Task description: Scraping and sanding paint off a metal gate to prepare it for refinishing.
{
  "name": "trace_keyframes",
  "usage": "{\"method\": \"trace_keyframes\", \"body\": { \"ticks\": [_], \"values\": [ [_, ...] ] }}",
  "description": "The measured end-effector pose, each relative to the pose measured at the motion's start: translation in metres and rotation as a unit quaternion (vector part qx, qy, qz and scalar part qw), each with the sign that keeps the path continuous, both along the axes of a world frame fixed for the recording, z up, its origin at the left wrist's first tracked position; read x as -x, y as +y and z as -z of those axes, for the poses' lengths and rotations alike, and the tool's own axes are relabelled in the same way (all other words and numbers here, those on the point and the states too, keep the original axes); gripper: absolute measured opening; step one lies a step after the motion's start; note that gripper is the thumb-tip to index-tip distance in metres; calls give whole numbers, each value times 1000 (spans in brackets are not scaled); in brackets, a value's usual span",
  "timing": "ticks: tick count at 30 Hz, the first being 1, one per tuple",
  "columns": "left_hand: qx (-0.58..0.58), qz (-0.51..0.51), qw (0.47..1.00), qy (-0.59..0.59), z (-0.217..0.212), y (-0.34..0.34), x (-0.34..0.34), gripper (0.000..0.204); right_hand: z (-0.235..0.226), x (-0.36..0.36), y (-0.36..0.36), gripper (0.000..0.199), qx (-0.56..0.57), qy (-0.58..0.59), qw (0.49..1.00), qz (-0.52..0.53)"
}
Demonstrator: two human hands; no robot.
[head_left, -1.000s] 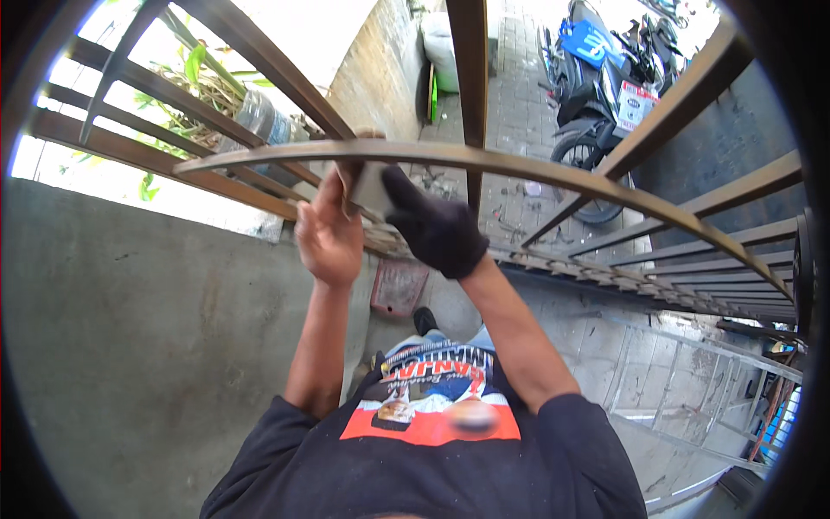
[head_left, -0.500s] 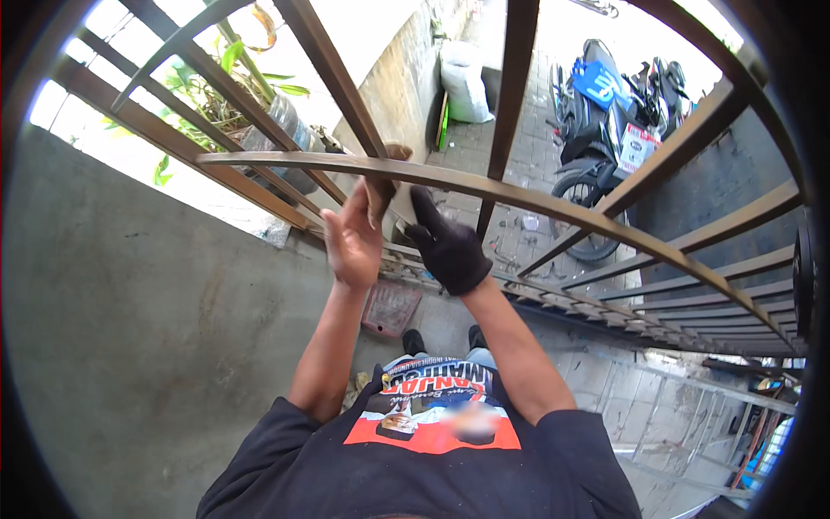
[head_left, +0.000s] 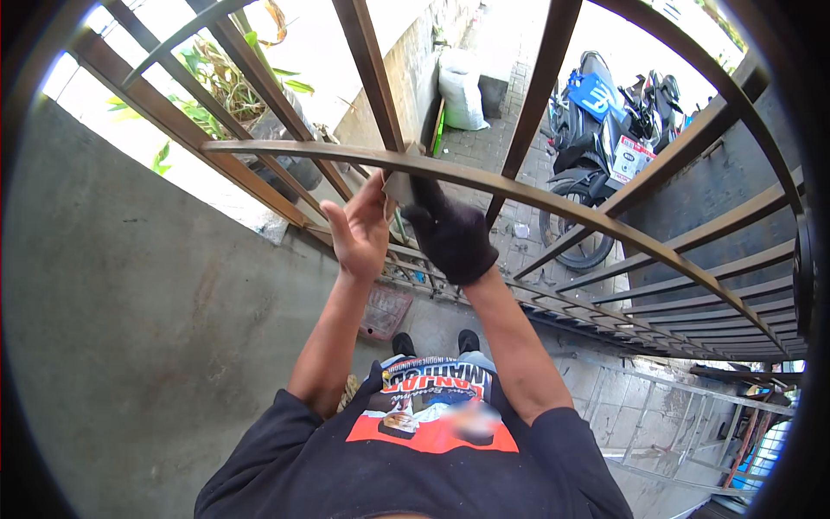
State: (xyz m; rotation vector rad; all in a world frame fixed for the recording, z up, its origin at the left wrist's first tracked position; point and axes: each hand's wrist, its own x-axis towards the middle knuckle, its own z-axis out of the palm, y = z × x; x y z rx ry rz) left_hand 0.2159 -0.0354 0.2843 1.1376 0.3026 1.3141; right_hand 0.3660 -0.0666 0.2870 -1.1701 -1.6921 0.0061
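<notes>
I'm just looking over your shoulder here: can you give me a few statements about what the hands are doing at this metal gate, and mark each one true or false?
1. The right hand wears a black glove. True.
2. The left hand is gloved too. False: it is bare.
3. Both hands are raised to the curved brown bar of the gate. True.
4. A bicycle stands beyond the bars. False: it is a parked motorcycle.
5. A small pale piece sits between the hands at the bar. True.
</notes>
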Motion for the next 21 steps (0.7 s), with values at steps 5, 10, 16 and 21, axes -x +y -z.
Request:
{"method": "trace_keyframes", "body": {
  "ticks": [5,10,16,21],
  "values": [
    [-36,3,999,1,-9,-2,-19,102,38,-4,-14,54,68,75,995,11],
    [-29,-11,997,65,0,-15,-2,103,18,14,-16,46,100,207,973,37],
    [-11,-28,998,55,-20,-12,-9,104,-13,3,9,43,-88,79,992,35],
    [-18,-33,997,62,-24,-16,-16,103,11,5,4,44,1,78,997,30]
  ]
}}
